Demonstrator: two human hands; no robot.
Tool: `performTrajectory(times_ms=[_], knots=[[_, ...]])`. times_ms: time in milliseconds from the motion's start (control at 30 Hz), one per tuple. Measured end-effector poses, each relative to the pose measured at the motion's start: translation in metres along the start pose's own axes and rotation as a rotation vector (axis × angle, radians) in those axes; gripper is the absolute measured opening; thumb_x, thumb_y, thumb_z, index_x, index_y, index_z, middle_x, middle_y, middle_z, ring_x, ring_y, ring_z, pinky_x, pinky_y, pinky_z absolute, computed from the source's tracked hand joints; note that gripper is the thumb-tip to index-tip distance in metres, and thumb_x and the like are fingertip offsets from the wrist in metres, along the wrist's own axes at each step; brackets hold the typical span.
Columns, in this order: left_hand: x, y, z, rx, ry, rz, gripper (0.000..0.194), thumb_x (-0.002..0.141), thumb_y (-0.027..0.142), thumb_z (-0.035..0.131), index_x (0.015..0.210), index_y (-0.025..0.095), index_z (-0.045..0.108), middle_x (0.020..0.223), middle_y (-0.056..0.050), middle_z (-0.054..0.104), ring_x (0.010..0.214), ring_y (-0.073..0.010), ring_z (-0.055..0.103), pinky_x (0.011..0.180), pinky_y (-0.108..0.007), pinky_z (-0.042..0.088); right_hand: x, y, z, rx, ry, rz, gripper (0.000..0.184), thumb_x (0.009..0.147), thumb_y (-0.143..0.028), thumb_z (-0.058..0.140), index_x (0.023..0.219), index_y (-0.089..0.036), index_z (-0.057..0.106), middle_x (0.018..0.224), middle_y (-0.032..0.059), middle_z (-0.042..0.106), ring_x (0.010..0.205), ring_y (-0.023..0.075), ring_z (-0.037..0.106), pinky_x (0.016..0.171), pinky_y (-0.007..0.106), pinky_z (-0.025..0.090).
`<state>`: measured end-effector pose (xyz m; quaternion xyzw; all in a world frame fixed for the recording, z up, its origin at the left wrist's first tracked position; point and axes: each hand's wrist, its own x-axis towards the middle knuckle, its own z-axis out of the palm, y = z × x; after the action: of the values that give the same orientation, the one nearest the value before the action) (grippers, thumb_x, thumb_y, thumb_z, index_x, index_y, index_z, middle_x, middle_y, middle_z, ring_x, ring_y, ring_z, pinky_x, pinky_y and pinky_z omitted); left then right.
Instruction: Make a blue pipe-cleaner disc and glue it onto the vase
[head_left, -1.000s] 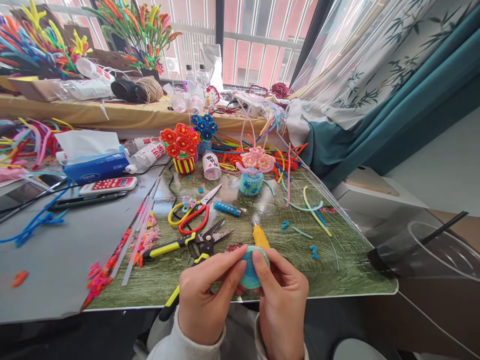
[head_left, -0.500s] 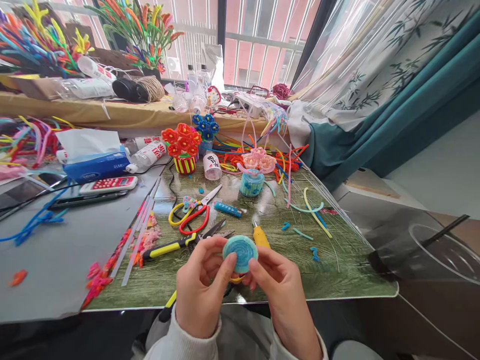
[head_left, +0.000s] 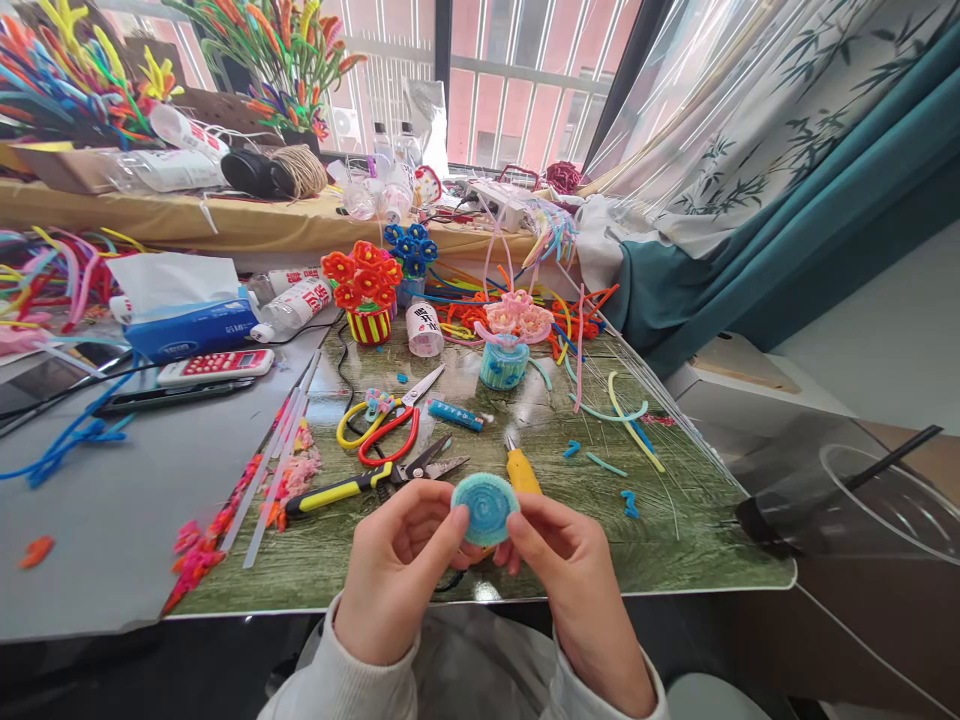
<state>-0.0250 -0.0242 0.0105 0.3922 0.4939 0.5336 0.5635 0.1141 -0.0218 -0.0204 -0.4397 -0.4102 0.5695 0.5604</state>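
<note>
Between my two hands is a round blue coil of fuzzy pipe cleaner (head_left: 486,508) with a paler turquoise rim, its flat face tilted up toward me. My left hand (head_left: 401,560) pinches its left edge, thumb on the face and fingers behind. On the opposite edge, my right hand (head_left: 566,560) grips it the same way. Just beyond my right fingers lies a yellow glue gun (head_left: 523,472), its body partly hidden by my hands. Yellow-and-black pliers-like cutters (head_left: 360,488) lie beyond my left hand, near red-and-yellow-handled scissors (head_left: 390,420).
Farther back stand a pot of red pipe-cleaner flowers (head_left: 367,290), blue flowers (head_left: 411,255) and a turquoise pot with pink flowers (head_left: 505,362). A blue lighter-like tube (head_left: 455,415) lies mid-table. Clear glue sticks (head_left: 274,480) and a tissue pack (head_left: 184,320) are at left.
Both hands and the coil have shifted slightly to the right, and the coil's face is tipped back a little more. My grip on it stays the same.
</note>
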Motion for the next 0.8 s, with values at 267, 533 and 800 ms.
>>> performTrajectory(times_ms=[267, 533, 800], knots=[[0.0026, 0.0004, -0.0032, 0.103, 0.034, 0.023, 0.024, 0.069, 0.036, 0.075, 0.079, 0.015, 0.069, 0.059, 0.001, 0.066, 0.046, -0.0077, 0.055, 0.042, -0.016, 0.043, 0.0008, 0.0022, -0.0010, -0.045, -0.027, -0.001, 0.021, 0.080, -0.040, 0.072, 0.076, -0.020, 0.078, 0.054, 0.0000, 0.065, 0.048, 0.0083, 0.056, 0.046, 0.016, 0.045], [0.0037, -0.0017, -0.0014, 0.050, 0.006, -0.038, 0.025, 0.068, 0.036, 0.076, 0.074, 0.016, 0.062, 0.058, 0.000, 0.068, 0.051, -0.0117, 0.064, 0.045, -0.016, 0.047, 0.0024, 0.0027, -0.0016, -0.003, -0.027, 0.038, 0.025, 0.072, -0.041, 0.079, 0.084, -0.020, 0.077, 0.062, 0.0018, 0.070, 0.053, 0.0110, 0.061, 0.049, 0.018, 0.050], [0.0081, -0.0081, -0.0086, 0.227, -0.076, -0.058, 0.037, 0.078, 0.047, 0.065, 0.062, 0.014, 0.059, 0.048, 0.002, 0.058, 0.037, -0.0061, 0.048, 0.037, -0.015, 0.034, 0.0043, 0.0040, 0.0029, -0.029, -0.004, 0.065, 0.032, 0.076, -0.047, 0.073, 0.071, -0.016, 0.075, 0.054, 0.0020, 0.066, 0.046, 0.0100, 0.056, 0.044, 0.018, 0.046]])
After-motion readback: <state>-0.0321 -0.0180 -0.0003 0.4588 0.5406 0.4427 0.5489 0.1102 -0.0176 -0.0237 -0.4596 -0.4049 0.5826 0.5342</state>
